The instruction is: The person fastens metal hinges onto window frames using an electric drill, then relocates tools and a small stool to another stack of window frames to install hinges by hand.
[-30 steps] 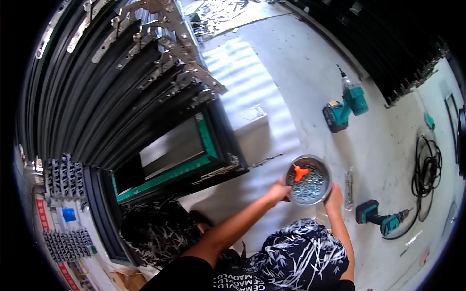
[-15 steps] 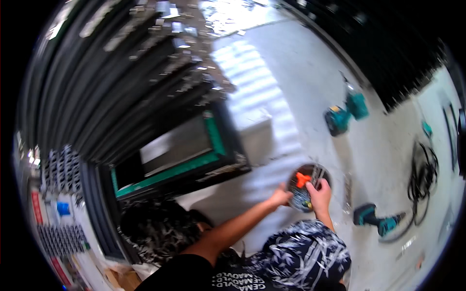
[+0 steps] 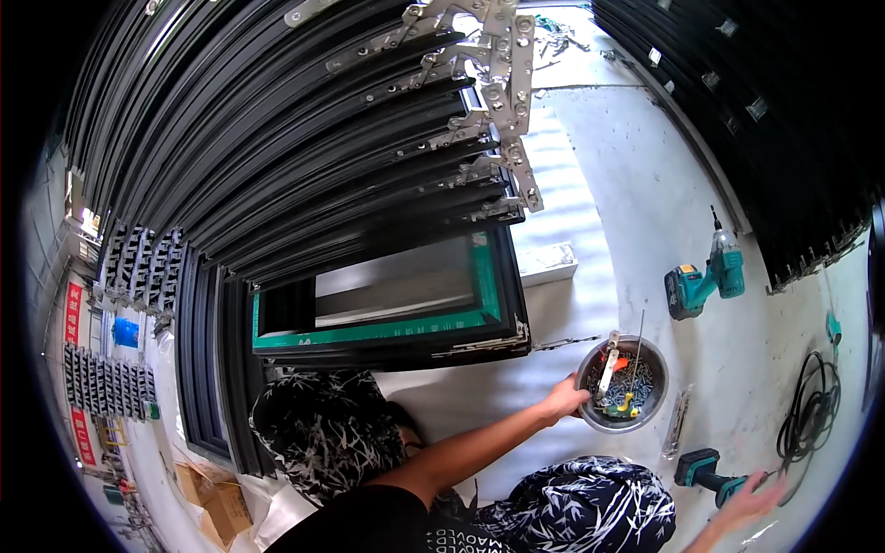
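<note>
My left hand grips the left rim of a round metal bowl on the floor. Inside it lie many small screws, an orange piece, a metal hinge strip and a screwdriver with a yellow-green handle, its thin shaft pointing up past the rim. At the lower right, my right hand holds nothing visible; its fingers are spread and slightly blurred. It is nearest a teal and black cordless drill lying on the floor.
Stacked black window frames with metal hinges rise at the left; a green-edged frame stands below them. A teal cordless driver stands beyond the bowl. A coiled black cable lies at the right. A white block sits by the frames.
My right hand has left the bowl and moved right and nearer, toward the drill. The hinge strip and screwdriver now rest in the bowl. My left hand stays at the rim; the view has shifted.
</note>
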Available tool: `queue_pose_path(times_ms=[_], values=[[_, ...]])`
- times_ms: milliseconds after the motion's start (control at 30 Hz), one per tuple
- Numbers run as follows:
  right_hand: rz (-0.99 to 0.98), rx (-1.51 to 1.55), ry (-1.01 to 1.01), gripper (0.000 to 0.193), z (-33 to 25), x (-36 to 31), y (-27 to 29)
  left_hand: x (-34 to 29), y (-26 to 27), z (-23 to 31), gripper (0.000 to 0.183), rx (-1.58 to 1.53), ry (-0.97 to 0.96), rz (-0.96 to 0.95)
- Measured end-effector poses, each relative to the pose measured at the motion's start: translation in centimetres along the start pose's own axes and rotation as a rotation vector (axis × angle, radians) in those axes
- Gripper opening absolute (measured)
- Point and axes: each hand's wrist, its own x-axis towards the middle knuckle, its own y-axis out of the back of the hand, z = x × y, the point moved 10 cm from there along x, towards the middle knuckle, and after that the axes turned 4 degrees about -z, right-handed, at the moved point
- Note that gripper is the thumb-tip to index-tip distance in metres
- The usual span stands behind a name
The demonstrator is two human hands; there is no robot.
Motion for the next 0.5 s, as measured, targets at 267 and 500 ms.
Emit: queue_pose_path(times_ms=[267,500], values=[[-0.573,1.002,-1.003,0.041,19.8,-9.3,-20.5,-1.2,-4.4,2.7,0.061,-0.049,-0.007,-0.116],[-0.784,1.065,-1.021,0.028,18.1,-9.7,-19.4,-0.9,-6.9,3.7,0.057,-0.12,-0.092,-0.203]])
